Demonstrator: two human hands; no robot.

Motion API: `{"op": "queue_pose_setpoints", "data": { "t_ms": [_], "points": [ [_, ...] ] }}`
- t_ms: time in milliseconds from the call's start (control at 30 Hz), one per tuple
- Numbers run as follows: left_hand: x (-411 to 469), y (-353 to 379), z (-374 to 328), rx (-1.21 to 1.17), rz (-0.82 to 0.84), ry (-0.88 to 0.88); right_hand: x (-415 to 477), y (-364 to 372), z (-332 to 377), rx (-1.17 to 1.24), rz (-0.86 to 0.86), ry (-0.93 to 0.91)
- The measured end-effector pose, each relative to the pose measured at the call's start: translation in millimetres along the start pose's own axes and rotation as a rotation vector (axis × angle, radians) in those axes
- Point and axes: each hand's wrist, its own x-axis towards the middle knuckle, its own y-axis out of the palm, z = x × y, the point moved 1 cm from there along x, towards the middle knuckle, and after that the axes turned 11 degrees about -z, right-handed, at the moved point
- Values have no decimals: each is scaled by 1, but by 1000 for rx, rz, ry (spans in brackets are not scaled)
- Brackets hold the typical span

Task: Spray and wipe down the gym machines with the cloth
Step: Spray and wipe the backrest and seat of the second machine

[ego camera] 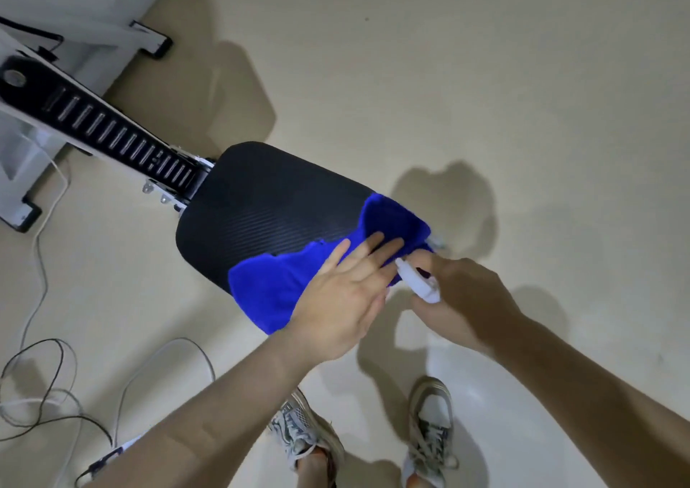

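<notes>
Black slotted rail (112,133) runs from the white frame (22,151) at far left to a black ribbed pad (269,203) mid-view, raised above the floor. Loose cables (48,394) lie on the floor below.

Blue cloth (269,293) is draped over the pad's near-right end, bunched at the far corner, with one edge hanging off.

Left grip (347,293): fingers straight, palm flat, pressing the cloth onto the pad, clasping nothing.

Just right of it is a white bottle (420,284), nozzle seemingly toward the cloth.

Right grip (466,293): fingers curled round the bottle's neck. The bottle's body is hidden.

Judgement: the cloth is light, soft and limp, and likely to bunch on the ribs. It is best driven under a flat palm, or pinched at the bunched fold to lift it. The pad looks firm and fixed.
</notes>
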Motion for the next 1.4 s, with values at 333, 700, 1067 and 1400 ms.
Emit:
{"op": "queue_pose_setpoints", "data": {
  "t_ms": [333,700,1067,1400],
  "points": [
    [-49,-13,90,-60,-313,-729,-35,18,43,-76,146,-289],
    [-74,-17,65,-418,-495,-888,-31,37,71,-145,155,-407],
    [-63,-19,43,183,-168,-205,-5,16,46,-106,55,-306],
    [-33,-9,38,17,-272,-512,-7,26,49,-87,90,-283]
  ]
}}
